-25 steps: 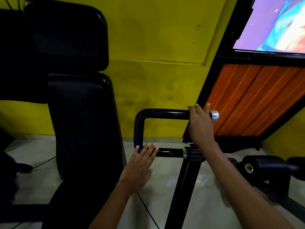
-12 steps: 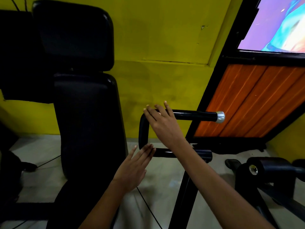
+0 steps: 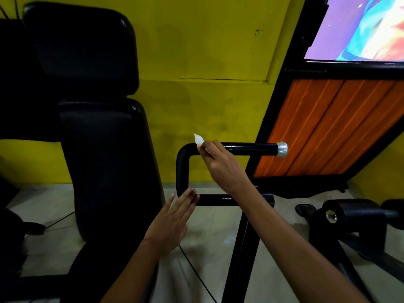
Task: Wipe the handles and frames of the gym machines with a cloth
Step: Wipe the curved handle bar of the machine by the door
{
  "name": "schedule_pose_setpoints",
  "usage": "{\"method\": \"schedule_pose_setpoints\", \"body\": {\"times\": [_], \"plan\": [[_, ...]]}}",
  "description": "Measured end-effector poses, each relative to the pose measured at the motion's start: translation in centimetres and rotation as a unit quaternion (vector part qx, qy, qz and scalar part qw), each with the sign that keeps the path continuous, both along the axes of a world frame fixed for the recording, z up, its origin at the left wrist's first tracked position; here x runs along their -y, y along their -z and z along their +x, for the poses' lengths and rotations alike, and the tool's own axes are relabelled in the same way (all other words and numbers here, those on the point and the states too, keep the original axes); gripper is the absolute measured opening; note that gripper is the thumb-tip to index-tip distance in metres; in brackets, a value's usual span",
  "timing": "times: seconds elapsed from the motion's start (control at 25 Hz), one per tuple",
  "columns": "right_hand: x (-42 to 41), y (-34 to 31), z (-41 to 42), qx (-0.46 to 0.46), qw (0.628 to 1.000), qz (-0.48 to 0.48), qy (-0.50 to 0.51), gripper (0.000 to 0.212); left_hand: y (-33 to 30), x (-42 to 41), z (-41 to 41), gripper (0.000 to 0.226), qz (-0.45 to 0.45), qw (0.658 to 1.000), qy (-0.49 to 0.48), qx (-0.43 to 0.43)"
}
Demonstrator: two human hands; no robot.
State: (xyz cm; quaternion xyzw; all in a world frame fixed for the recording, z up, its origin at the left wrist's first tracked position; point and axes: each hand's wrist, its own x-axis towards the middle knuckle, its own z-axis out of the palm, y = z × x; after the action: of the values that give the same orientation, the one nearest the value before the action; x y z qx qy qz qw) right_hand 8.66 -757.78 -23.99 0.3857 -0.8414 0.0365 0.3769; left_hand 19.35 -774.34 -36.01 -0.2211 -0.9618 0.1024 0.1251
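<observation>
I see the right hand [image 3: 223, 165] pinching a small white cloth [image 3: 199, 139] on the glossy black U-shaped handle [image 3: 247, 149]; left hand [image 3: 169, 224] flat, fingers straight, holding nothing.

Pale glossy tiled floor [image 3: 207, 237] running up to the yellow wall, black padded seat machine [image 3: 105, 160] standing on it at left, black upright post [image 3: 240, 254] rising from it, thin black cable [image 3: 196, 270] trailing across, second black machine [image 3: 354, 217] at right

Gym: padded machine seat [image 3: 105, 167], handlebar [image 3: 247, 149]
</observation>
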Motion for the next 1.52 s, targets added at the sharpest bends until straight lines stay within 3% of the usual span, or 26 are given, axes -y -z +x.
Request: {"method": "schedule_pose_setpoints", "body": {"times": [0.2,0.44,0.56,0.8,1.0,1.08,1.2,1.32,1.52], "plan": [[-4.9,-0.1,-0.1,0.058,0.996,-0.065,0.024,0.046,0.3,0.0,-0.1,0.093,0.008,1.0,-0.007,0.0],[-10.2,0.0,-0.2,0.101,0.985,-0.117,0.081,0.037,0.2,-0.3,0.0,0.095,0.018,1.0,-0.016,0.009],[-11.2,-0.5,0.2,0.197,0.948,-0.235,0.085,0.023,0.0,-0.3,0.1,0.096,0.011,1.0,-0.015,0.005],[-12.2,-0.1,0.4,0.257,0.871,-0.391,0.151,0.021,0.0,-0.6,0.4,0.098,0.011,0.999,-0.029,0.01],[-6.5,1.4,0.9,0.18,0.933,-0.263,0.165,0.028,0.0,-0.8,0.5,0.098,0.023,0.999,-0.032,0.015],[-3.0,1.0,1.6,0.219,0.926,-0.287,0.111,0.026,-0.1,-0.7,0.5,0.097,0.018,0.999,-0.027,0.016],[1.3,1.1,1.8,0.252,0.938,-0.231,0.055,0.027,-0.1,-0.7,0.3,0.097,0.006,0.999,-0.027,0.018],[3.1,1.9,1.7,0.154,0.976,-0.145,0.049,0.031,0.0,-0.6,0.3,0.097,-0.001,0.999,-0.032,0.018],[2.3,-0.8,0.0,0.034,0.995,-0.07,0.055,0.023,0.1,-0.8,0.4,0.1,0.007,0.999,-0.04,0.026]]}}
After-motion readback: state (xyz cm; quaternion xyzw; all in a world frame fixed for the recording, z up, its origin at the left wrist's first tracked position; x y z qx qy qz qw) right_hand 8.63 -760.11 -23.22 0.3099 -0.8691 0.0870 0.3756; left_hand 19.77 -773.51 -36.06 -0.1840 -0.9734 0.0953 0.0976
